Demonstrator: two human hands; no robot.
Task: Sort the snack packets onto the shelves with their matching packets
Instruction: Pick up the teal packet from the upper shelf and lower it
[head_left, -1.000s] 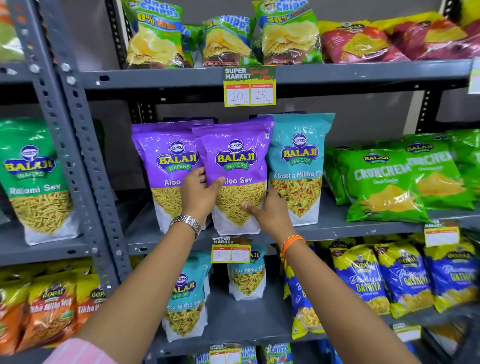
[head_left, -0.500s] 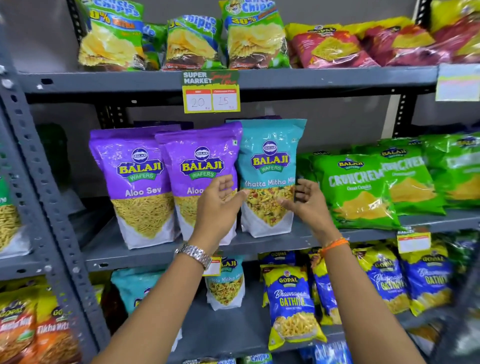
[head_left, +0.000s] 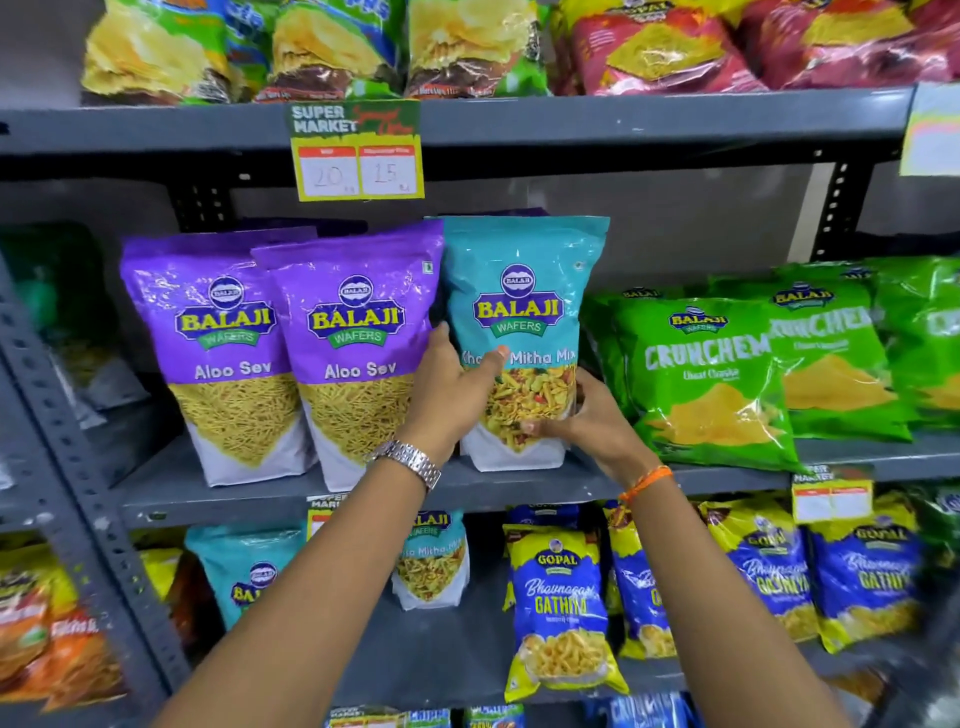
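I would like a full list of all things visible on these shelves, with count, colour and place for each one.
Aloo Sev packets: two, purple, middle shelf, left.
Khatta Mitha Mix packet: one, teal, middle shelf, beside the purple ones, held by both hands.
Crunchem packets: at least three, green, middle shelf, right.
Chips packets: several, green and yellow, top shelf, left.
Red packets: several, top shelf, right.
Teal Balaji packets: two, lower shelf, left of centre.
Gathiya packets: several, blue and yellow, lower shelf, right.
Orange packets: several, lower left bay.
Price tag: one, green and yellow, top shelf edge.
Shelves: grey metal.
Left hand: one, metal watch on the wrist.
Right hand: one, orange band on the wrist.
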